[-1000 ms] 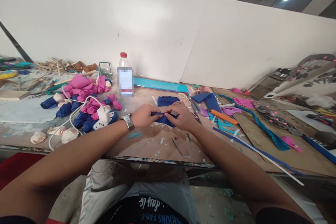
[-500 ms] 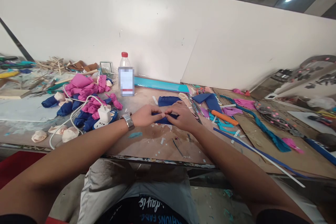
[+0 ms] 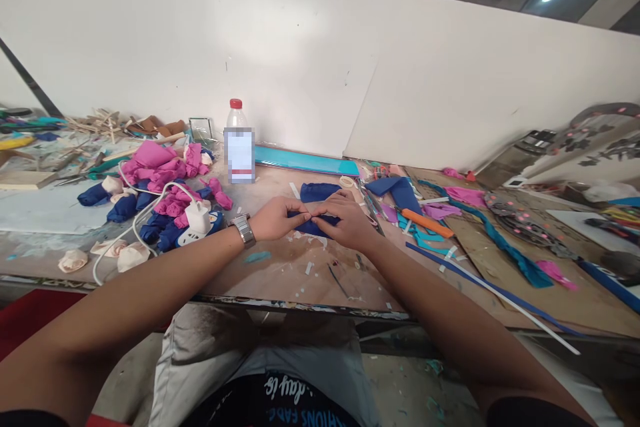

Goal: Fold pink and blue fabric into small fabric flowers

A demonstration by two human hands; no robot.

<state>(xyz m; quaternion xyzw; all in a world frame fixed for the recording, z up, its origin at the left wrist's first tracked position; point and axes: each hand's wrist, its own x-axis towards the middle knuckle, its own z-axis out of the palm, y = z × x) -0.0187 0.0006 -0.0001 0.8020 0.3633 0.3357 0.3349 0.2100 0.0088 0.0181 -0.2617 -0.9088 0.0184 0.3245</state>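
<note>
My left hand [image 3: 274,219] and my right hand [image 3: 345,221] meet at the middle of the workbench [image 3: 280,267], fingertips pinched together on a small dark blue piece of foam sheet [image 3: 313,227] that lies low on the board. A steel watch [image 3: 244,231] is on my left wrist. Just behind my hands lies another dark blue piece [image 3: 319,191]. Most of the held piece is hidden under my fingers.
A clear bottle [image 3: 239,144] with a red cap stands behind my hands. Pink and blue foam flowers [image 3: 160,177] and a white charger [image 3: 198,217] with its cable lie at the left. An orange cutter [image 3: 426,223], teal strips [image 3: 500,243] and a long blue strip [image 3: 480,283] lie at the right.
My fingertips have drawn closer together over the blue piece. The hands stay at the same spot on the bench.
</note>
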